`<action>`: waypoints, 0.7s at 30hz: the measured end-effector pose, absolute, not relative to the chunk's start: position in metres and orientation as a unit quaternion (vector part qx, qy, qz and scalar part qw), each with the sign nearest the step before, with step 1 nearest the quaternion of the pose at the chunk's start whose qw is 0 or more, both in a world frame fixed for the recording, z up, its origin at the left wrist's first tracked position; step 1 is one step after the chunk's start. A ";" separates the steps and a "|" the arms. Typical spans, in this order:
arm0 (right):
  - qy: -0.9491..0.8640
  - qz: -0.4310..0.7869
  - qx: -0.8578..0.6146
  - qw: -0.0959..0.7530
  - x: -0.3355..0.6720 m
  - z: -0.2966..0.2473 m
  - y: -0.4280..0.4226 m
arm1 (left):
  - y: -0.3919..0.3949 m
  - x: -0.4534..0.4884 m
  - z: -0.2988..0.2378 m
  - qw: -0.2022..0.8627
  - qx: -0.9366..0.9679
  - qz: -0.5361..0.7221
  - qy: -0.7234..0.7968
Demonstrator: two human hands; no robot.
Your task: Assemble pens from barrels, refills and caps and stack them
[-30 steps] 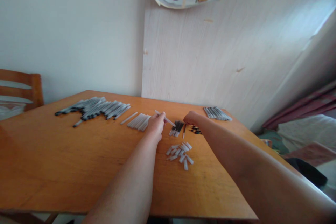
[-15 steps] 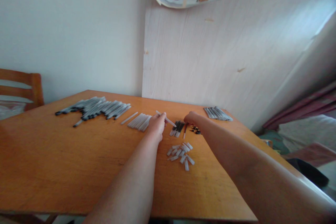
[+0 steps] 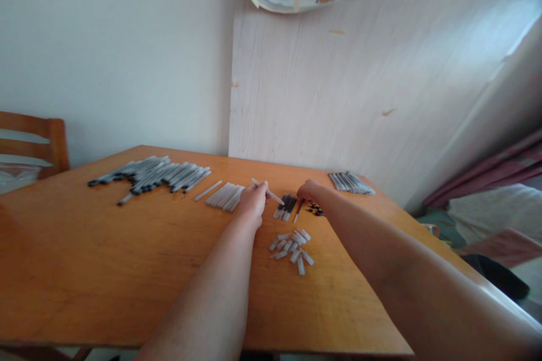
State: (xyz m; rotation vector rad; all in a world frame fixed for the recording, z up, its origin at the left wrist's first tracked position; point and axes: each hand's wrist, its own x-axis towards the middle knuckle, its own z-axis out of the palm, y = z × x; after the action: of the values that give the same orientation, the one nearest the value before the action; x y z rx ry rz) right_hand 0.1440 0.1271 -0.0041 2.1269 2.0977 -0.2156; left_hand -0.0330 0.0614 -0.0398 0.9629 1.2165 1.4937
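Note:
My left hand (image 3: pixel 254 203) is closed around a white translucent pen barrel (image 3: pixel 274 196), whose tip points right and down. My right hand (image 3: pixel 311 190) is beyond the row of dark ink refills (image 3: pixel 286 205), its fingers pinched at the far end of one pen refill (image 3: pixel 298 211) that lies apart from the row. The fingertips are partly hidden. Small black pen parts (image 3: pixel 315 209) lie beside that hand. White barrels (image 3: pixel 225 196) lie in a row left of my left hand, with a single barrel (image 3: pixel 208 190) beyond them. Nearer me is a loose pile of clear pen caps (image 3: pixel 293 245).
A large heap of black-ended pens (image 3: pixel 152 172) covers the back left of the wooden table (image 3: pixel 105 271). A bundle of dark-filled sticks (image 3: pixel 350 183) lies at the back right, near the wall. A wooden chair (image 3: pixel 59 144) stands at the left.
The single refill at my right hand has tilted slightly, its near end shifting left. My left hand and the barrel in it stay in place.

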 end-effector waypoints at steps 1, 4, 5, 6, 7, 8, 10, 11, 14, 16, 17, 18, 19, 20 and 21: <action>0.689 -0.080 0.716 0.081 0.144 -0.004 0.128 | 0.061 -0.033 -0.040 0.473 0.394 0.610 0.498; 0.660 -0.107 0.738 0.094 0.144 -0.005 0.129 | 0.062 -0.033 -0.040 0.474 0.395 0.610 0.497; 0.656 -0.116 0.741 0.087 0.144 -0.005 0.129 | 0.061 -0.033 -0.040 0.475 0.395 0.610 0.496; 0.654 -0.124 0.742 0.075 0.145 -0.005 0.128 | 0.061 -0.033 -0.040 0.475 0.394 0.611 0.496; 0.655 -0.134 0.742 0.057 0.146 -0.005 0.128 | 0.061 -0.033 -0.040 0.476 0.393 0.612 0.494; 0.655 -0.143 0.741 0.035 0.148 -0.005 0.128 | 0.061 -0.033 -0.039 0.477 0.392 0.613 0.493; 0.653 -0.164 0.739 -0.025 0.153 -0.006 0.129 | 0.060 -0.033 -0.038 0.478 0.390 0.615 0.491; 0.645 -0.175 0.741 -0.059 0.155 -0.007 0.130 | 0.059 -0.033 -0.037 0.480 0.388 0.616 0.490; 0.597 -0.209 0.754 -0.176 0.163 -0.010 0.133 | 0.058 -0.032 -0.036 0.495 0.389 0.609 0.482; 0.556 -0.230 0.754 -0.262 0.165 -0.012 0.135 | 0.057 -0.031 -0.034 0.515 0.397 0.594 0.473; 0.538 -0.240 0.749 -0.305 0.165 -0.012 0.136 | 0.056 -0.030 -0.034 0.528 0.403 0.584 0.467; 0.521 -0.248 0.739 -0.347 0.165 -0.011 0.136 | 0.055 -0.029 -0.033 0.544 0.408 0.572 0.459; 0.507 -0.256 0.726 -0.387 0.164 -0.010 0.135 | 0.053 -0.028 -0.032 0.566 0.412 0.559 0.445; 0.495 -0.262 0.711 -0.425 0.163 -0.009 0.134 | 0.051 -0.026 -0.031 0.592 0.413 0.546 0.427; 0.483 -0.268 0.694 -0.461 0.161 -0.008 0.132 | 0.049 -0.024 -0.029 0.621 0.411 0.532 0.404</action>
State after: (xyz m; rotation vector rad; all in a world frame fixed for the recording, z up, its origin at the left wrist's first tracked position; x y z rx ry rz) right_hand 0.1611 0.1324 -0.0077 3.2077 2.2330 -1.2367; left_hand -0.0244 0.0487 -0.0294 0.9440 0.9280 1.2223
